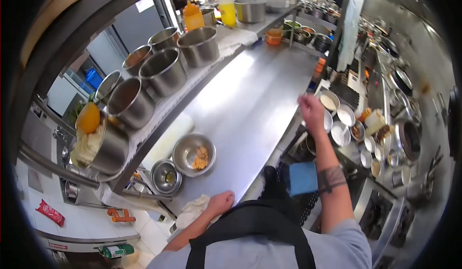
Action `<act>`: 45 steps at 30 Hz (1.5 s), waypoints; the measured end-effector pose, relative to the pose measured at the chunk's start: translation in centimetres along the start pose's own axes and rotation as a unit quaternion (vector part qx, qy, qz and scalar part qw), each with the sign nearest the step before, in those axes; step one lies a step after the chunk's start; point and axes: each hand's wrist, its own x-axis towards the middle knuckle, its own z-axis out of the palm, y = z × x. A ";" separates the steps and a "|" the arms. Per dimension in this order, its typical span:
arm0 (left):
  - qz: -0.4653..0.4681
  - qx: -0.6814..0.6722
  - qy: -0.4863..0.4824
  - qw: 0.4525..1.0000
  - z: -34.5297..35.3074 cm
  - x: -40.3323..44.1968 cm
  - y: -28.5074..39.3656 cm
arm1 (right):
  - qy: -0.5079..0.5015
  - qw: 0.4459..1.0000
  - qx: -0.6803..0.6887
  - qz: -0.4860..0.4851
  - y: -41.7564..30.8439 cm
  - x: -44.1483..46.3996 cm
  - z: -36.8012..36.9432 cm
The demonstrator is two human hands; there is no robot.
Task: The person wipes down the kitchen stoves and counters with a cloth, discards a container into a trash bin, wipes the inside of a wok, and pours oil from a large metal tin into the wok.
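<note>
My left hand [221, 202] is closed, low at the near edge of the steel counter [240, 110], beside a crumpled white cloth [193, 211]. Whether anything is inside its fingers is hidden. Out to the right, my right hand [312, 109] is raised with its fingers curled together, near a container of white contents [329, 100]; I cannot make out anything in it. A steel mixing bowl [180, 165] with orange-brown food [200, 158] stands on the counter ahead of my left hand. Smaller nested steel bowls [165, 182] sit next to it.
Along the left runs a raised shelf [159, 120] with several steel pots [163, 74] and squeeze bottles [193, 16]. Seasoning containers [340, 133] and a stove line with pans [406, 141] are on the right. A blue cloth [302, 178] hangs near my right side.
</note>
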 end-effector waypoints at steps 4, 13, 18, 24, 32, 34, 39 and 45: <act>-0.103 -0.036 0.095 0.989 0.1 1.9 0.9 | 0.155 0.916 0.332 0.163 4.3 21.7 5.9; -0.355 -0.213 0.289 0.863 2.8 4.8 2.8 | 0.064 0.877 0.467 0.088 8.7 52.3 16.3; -0.349 -0.240 0.370 0.827 5.6 4.6 2.9 | -0.139 0.968 0.195 -0.073 9.5 60.4 22.9; -0.398 -0.242 0.424 0.777 6.6 5.5 4.2 | -0.154 0.959 -0.020 -0.237 8.4 60.7 25.6; -0.411 -0.134 0.422 0.797 7.5 5.1 2.1 | -0.080 0.953 -0.044 -0.288 9.3 60.3 26.8; -0.417 -0.145 0.420 0.793 7.5 5.2 1.8 | -0.079 0.953 -0.047 -0.289 9.5 60.6 26.9; -0.436 -0.179 0.411 0.781 5.1 5.8 3.9 | -0.117 0.960 0.017 -0.254 9.5 61.1 27.2; -0.435 -0.213 0.407 0.774 4.0 6.2 5.2 | -0.133 0.970 0.084 -0.186 8.5 61.5 26.1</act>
